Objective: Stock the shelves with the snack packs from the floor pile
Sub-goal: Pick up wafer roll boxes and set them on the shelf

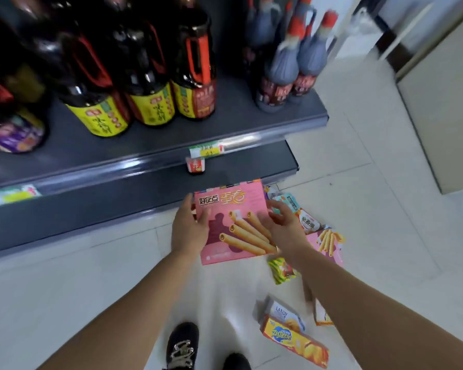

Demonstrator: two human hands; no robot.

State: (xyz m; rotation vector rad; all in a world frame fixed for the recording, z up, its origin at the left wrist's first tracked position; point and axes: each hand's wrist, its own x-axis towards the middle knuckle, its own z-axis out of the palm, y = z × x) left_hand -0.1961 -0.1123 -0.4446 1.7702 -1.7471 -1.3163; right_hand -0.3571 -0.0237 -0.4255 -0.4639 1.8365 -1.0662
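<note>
The picture was blurry, so the words on the dark sauce bottles [150, 84] could not be read. The right arm hid part of the floor pile [309, 222]. A small red jar [195, 165] peeked out under the top shelf [145, 145], and most of it was hidden. The black shoes [183, 345] were cut off at the bottom.

The left hand [189, 231] gripped the left edge of the pink egg-roll box [233, 222], thumb on the front. The right hand [284, 228] held its right side with bent fingers. The box was up in the air, just in front of the lower shelf [118, 193].

The pile lay on white floor tiles [91, 276]. In it were a second pink box [329, 244], a green pack [281, 269] and a yellow cheese box [294, 340].
</note>
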